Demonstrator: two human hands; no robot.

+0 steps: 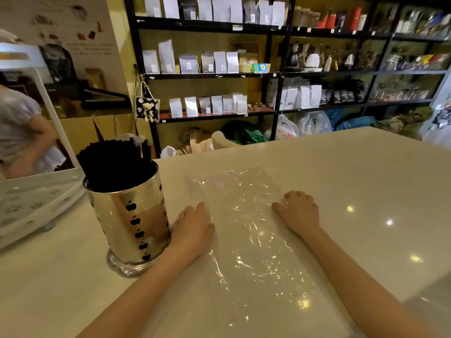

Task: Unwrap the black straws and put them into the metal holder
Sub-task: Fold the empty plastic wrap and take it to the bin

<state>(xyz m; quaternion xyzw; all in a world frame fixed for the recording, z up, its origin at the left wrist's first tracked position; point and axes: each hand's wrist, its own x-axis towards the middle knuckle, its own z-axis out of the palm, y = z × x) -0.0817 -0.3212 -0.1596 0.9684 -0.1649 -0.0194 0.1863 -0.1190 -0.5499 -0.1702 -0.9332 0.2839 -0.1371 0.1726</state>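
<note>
A shiny metal holder (pixel 131 225) with apple-shaped cut-outs stands on the pale counter (pixel 353 181), left of centre. Many black straws (pixel 117 164) stand upright in it, packed close. A clear, crinkled plastic wrapper (pixel 246 230) lies flat on the counter to its right, with nothing inside it. My left hand (pixel 194 228) rests palm down on the wrapper's left edge, right beside the holder's base. On the wrapper's right edge my right hand (pixel 299 211) lies flat, fingers slightly curled. Neither hand holds anything.
A white perforated rack (pixel 31 203) stands at the left edge of the counter. Another person in a pale top (pixel 17 132) is behind it. Black shelves (pixel 268 74) with bags and kettles fill the background, with bags on the floor below.
</note>
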